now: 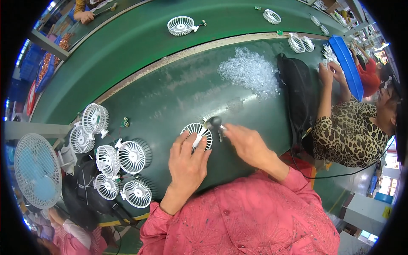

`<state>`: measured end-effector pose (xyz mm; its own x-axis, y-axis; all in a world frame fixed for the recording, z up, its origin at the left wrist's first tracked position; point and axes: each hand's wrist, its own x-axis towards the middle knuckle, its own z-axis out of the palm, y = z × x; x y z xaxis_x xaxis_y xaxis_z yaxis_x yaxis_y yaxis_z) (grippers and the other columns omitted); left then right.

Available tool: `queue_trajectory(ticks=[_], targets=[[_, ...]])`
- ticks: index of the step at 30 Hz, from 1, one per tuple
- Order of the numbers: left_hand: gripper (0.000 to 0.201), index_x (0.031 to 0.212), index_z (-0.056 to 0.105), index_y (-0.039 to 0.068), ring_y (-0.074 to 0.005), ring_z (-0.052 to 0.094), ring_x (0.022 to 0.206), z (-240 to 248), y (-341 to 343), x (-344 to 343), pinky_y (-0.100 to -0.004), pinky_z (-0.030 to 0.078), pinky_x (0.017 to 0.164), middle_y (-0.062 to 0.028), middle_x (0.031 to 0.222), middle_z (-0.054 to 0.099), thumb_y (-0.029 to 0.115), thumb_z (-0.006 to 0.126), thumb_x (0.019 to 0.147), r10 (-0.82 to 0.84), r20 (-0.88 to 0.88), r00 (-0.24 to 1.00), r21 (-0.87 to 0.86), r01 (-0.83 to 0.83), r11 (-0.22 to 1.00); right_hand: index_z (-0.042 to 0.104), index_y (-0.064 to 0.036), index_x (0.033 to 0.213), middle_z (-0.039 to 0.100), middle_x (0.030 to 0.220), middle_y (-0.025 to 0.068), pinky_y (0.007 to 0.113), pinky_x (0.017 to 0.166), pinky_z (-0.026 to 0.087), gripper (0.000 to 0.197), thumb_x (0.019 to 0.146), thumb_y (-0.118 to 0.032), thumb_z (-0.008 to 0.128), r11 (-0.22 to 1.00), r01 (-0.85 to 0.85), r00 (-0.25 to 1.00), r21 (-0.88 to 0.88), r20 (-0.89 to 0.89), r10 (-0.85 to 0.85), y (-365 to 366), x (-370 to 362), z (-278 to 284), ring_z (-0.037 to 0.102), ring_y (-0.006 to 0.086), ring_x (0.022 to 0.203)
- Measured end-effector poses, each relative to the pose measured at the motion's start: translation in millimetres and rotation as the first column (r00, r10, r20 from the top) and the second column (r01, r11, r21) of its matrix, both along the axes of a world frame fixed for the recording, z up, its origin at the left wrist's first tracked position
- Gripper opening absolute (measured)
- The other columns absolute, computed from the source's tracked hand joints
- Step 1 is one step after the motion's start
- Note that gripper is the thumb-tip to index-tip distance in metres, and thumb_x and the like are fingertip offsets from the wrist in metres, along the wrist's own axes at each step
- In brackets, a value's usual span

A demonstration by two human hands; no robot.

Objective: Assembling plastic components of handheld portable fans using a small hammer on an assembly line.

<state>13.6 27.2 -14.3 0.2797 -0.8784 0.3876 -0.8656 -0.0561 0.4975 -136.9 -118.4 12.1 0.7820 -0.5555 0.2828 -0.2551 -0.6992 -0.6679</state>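
Right now the left hand (187,163) lies flat over the near side of a white fan grille (196,135) on the dark green table (170,97), fingers spread and pressing down on it, not wrapped around anything. The right hand (248,144) comes in from the right with its fingers pinched together by the grille's far right edge, where a small dark round part (214,122) and a metal piece sit; whether the fingers actually grip that piece, I cannot tell.

To the left, 6 finished white fans (114,159) cluster near the table edge, and a heap of clear plastic bits (250,72) lies far right of the grille. A co-worker in a leopard-print top (352,131) works at the right.

What could go wrong, as I judge it: the grille rests on a smooth, glossy surface held only by a flat palm, so a sideways push from the right hand could slide or rotate it and misalign the small part. The thin plastic ribs may also crack under too much downward pressure. A dropped small piece could be hard to find on the dark table.
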Motion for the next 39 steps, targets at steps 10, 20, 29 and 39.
queue_trajectory(ticks=[10,20,29,39], targets=[[0.042,0.110,0.062,0.004,-0.0368,0.049,0.116,15.1,11.3,6.6,-0.0463,0.039,0.093,-0.0141,0.121,0.052,0.003,0.074,0.071,-0.006,-0.125,0.992,0.098,0.019,0.995,0.066,0.0037,0.088,0.065,0.066,0.0050,0.027,0.057,0.044,0.024,0.089,-0.021,0.067,0.731,0.578,0.813,0.361,-0.176,-0.556,-79.9,-38.1,-17.8,0.057,0.0090,0.060],[0.060,0.122,0.051,0.002,-0.0391,0.048,0.114,24.8,7.9,7.3,-0.0483,0.036,0.093,-0.0180,0.128,0.048,0.012,0.078,0.070,0.075,-0.052,0.996,0.152,-0.066,0.986,0.067,0.0009,0.090,0.062,0.076,0.0196,0.040,0.064,0.047,0.016,0.084,-0.014,0.067,0.854,0.518,0.849,0.053,-0.154,-0.506,-96.6,-22.1,-28.0,0.062,0.0359,0.070],[0.071,0.128,0.048,0.000,-0.0377,0.048,0.110,15.0,3.3,6.0,-0.0470,0.037,0.089,-0.0207,0.128,0.047,0.029,0.079,0.071,0.140,0.057,0.989,0.247,-0.150,0.957,0.059,0.0024,0.088,0.057,0.082,0.0214,0.048,0.066,0.045,0.013,0.086,-0.009,0.064,0.863,0.458,0.864,-0.212,-0.123,-0.488,-94.5,-9.4,-37.2,0.058,0.0414,0.077],[0.076,0.131,0.044,0.001,-0.0396,0.048,0.111,9.5,1.9,16.3,-0.0473,0.042,0.092,-0.0217,0.128,0.046,0.018,0.082,0.067,0.115,-0.159,0.981,0.109,-0.098,0.989,0.063,0.0018,0.093,0.057,0.066,0.0037,0.032,0.051,0.040,0.017,0.088,-0.014,0.067,0.781,0.318,0.945,0.538,-0.111,-0.308,-55.0,8.9,-10.2,0.049,0.0131,0.055]])
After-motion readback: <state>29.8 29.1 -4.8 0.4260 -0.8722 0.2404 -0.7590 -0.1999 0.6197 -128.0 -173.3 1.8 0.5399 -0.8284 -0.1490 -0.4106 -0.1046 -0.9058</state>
